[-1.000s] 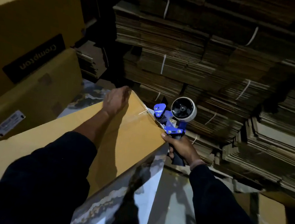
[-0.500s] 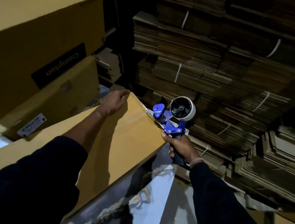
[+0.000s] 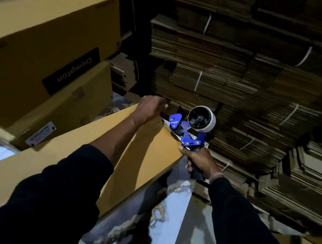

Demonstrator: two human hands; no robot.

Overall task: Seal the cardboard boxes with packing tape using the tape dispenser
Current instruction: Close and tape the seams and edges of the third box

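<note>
stacked flat cardboard (image 3: pixel 211 54) behind; right hand (image 3: pixel 199 160) grips the tape dispenser (image 3: pixel 190 128) at the box (image 3: pixel 137 158) corner, left hand (image 3: pixel 150 108) curled over its far edge. tape could skew or wrinkle if the box shifts.

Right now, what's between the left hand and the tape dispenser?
In the head view, only the box's far corner edge, with clear tape over it, lies between the left hand and the dispenser.

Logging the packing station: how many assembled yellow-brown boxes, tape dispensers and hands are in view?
Assembled cardboard boxes: 3, the one being taped, the Crompton-labelled one and the one under it.
Tape dispensers: 1, blue.
Hands: 2, left hand, right hand.
Total: 6.
</note>
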